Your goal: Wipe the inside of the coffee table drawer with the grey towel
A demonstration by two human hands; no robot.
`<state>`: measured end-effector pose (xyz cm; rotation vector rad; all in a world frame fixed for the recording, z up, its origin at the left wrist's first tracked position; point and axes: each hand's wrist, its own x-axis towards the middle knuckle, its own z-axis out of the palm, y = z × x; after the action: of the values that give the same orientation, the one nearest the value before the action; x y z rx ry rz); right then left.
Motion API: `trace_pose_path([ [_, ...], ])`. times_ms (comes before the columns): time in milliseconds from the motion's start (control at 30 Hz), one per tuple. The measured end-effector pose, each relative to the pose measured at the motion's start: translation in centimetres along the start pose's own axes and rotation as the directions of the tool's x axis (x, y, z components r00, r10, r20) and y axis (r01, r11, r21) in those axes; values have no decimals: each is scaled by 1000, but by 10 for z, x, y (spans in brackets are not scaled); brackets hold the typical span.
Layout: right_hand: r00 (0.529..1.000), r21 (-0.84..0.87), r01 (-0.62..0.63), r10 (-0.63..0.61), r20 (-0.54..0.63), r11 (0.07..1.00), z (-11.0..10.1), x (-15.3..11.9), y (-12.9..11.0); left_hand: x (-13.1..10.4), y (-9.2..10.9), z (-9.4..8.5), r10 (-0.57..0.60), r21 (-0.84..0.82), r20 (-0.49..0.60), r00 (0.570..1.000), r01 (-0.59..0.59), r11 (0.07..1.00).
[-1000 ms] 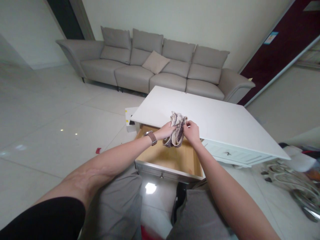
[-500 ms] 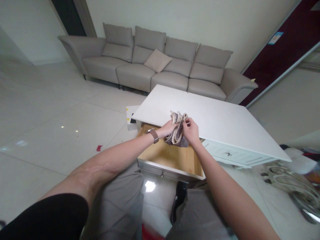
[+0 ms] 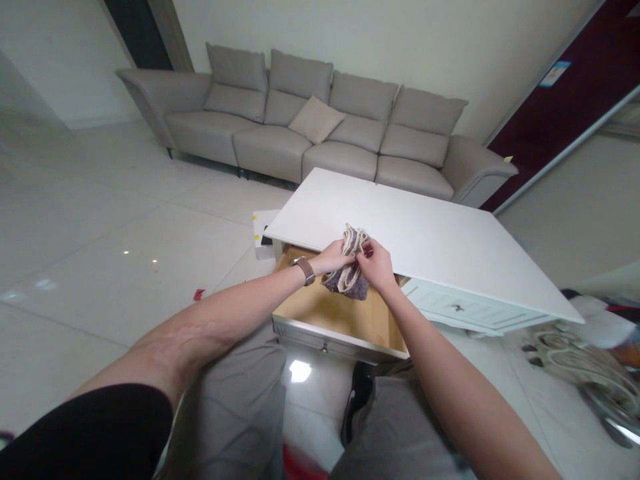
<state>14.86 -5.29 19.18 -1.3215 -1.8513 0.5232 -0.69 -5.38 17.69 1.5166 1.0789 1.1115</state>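
Observation:
A grey cloth with cream edges (image 3: 354, 285), bunched in folds, hangs over the open wooden drawer (image 3: 327, 313) of a white table (image 3: 400, 223). My left hand (image 3: 334, 256), below a brown watch strap, grips the cloth from its left side. On the right side, my right hand (image 3: 376, 264) pinches the cloth's folds with thumb and fingers. Part of the drawer's inside is hidden behind the cloth and my hands.
Behind the table stands a long grey sofa (image 3: 280, 140) with a beige cushion (image 3: 316, 120). A white box (image 3: 263, 248) is on the floor left of the table. My knees flank the drawer front. Cables and bags lie at the right.
My right hand has moved slightly left, closer to my left hand. The cloth's folds are drawn closer together, and its lower part has shifted a little left.

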Motion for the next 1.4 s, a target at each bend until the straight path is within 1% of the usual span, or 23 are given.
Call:
trace_pose_path([
  [67,998,-10,-33,32,-48,999,-3,1,-1,1,0,1,-20,-1,-47,999,20,1000],
  [167,989,-32,-76,72,-126,997,-8,5,-3,5,-1,2,-19,17,-119,993,21,1000],
  [267,984,-59,-106,96,-153,993,-10,6,-4,7,-1,4,9,28,-167,986,-4,1000],
  [400,990,-63,-119,114,-79,991,-5,4,-4,7,-2,7,128,53,-115,985,-123,991],
  [467,989,-71,-135,130,-64,988,-4,3,-3,7,-3,9,153,60,-108,982,-147,987],
  [700,983,-106,-181,175,-63,978,-8,5,2,9,-2,8,140,80,-69,988,-135,988],
  [900,980,-77,-188,181,-83,979,-9,7,5,8,-5,7,144,58,-31,989,-142,988],
  [1033,976,-27,-168,162,-144,985,-10,9,4,9,-6,6,154,67,-61,986,-150,987],
  [1167,970,49,-128,135,-202,991,-10,8,-5,9,-5,6,146,75,-103,984,-138,988],
  [1267,981,107,-89,106,-162,990,-7,5,-11,8,-3,9,120,42,-90,989,-116,992],
  [1400,995,110,-60,69,-76,992,-4,3,-10,7,-4,13,86,-53,-58,995,-89,995],
])
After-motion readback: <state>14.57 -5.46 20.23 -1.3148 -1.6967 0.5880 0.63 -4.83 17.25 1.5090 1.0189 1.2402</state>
